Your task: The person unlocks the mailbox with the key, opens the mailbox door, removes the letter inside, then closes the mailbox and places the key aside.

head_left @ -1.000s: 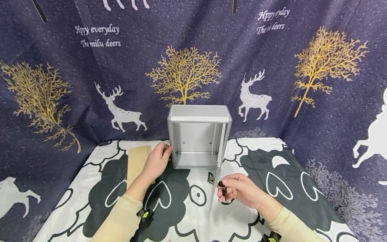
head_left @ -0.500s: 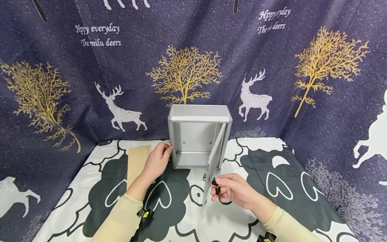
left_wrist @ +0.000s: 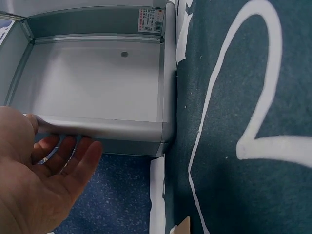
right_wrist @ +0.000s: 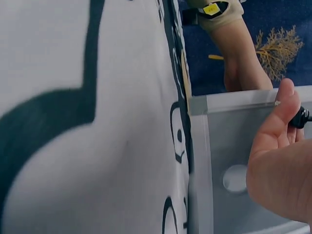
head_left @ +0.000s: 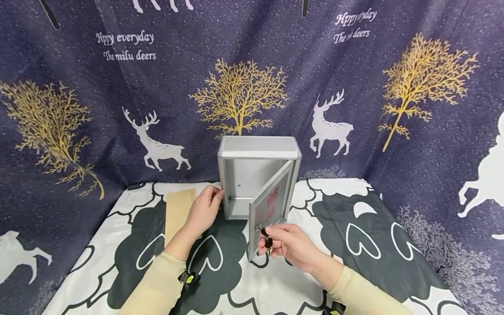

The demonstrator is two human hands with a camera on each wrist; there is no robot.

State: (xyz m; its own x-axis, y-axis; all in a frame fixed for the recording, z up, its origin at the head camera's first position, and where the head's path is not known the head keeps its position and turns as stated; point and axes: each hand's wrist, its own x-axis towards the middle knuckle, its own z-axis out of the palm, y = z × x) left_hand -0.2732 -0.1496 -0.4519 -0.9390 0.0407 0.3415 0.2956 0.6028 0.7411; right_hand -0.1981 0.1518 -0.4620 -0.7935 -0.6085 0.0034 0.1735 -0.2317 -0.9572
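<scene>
A grey metal letter box (head_left: pixel 257 146) stands upright at the back of the table. Its hinged door (head_left: pixel 271 208), with red lettering on the front, stands partly ajar on the right. My left hand (head_left: pixel 202 212) grips the box's left side wall; in the left wrist view the thumb is at its front edge and the fingers are behind. My right hand (head_left: pixel 293 243) pinches a black-headed key (head_left: pixel 264 232) at the door's lock, and a second black key (head_left: pixel 269 243) hangs below. In the right wrist view the hand partly hides the black key head (right_wrist: pixel 300 118).
A brown paper envelope (head_left: pixel 179 205) lies left of the box, partly under my left forearm. The table is covered by a black-and-white patterned cloth (head_left: pixel 287 284). A dark blue curtain (head_left: pixel 252 39) with deer and trees hangs close behind.
My right hand has moved left with the key, swinging the door from nearly straight out to a narrower angle. Its red-lettered front now shows. The left hand has stayed on the box.
</scene>
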